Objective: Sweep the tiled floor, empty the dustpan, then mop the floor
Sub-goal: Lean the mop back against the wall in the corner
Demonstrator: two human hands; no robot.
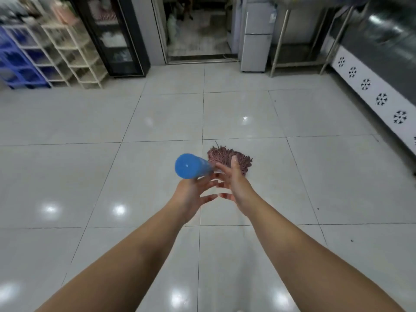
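Apparently both hands, left [191, 194] and right [234, 181], had a loosened grip around the mop handle [191, 166] (fingers spread, likely twirling it), its head [227, 157] resting on the floor [90, 122] ahead.

Commercial kitchen or shop backroom: glass-door fridge [114, 34], steel table [304, 41], plastic racks [74, 55], display counter [378, 41].

Glossy pale tiled floor [157, 118] with light glare; blue rack [15, 61] and cream rack [76, 57] far left; black cabinet [112, 34]; open doorway [198, 30]; white fridge [256, 37]; steel table [304, 41].
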